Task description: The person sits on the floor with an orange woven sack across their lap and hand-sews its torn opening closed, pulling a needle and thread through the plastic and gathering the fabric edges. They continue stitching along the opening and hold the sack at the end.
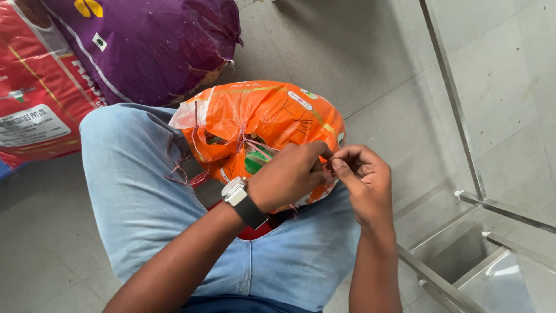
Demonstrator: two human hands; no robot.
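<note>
Fingers of the left hand and right hand are pinched shut on a thin thread at the mouth of the orange sack between the knees — better to pull it slowly, in line with the stitches.

The left hand covered part of the orange woven plastic sack, and the fingertips of both hands hid whatever they pinched. The red printed sack and the purple woven sack were cut by the top and left edges. The metal frame was cut at the right edge.
</note>
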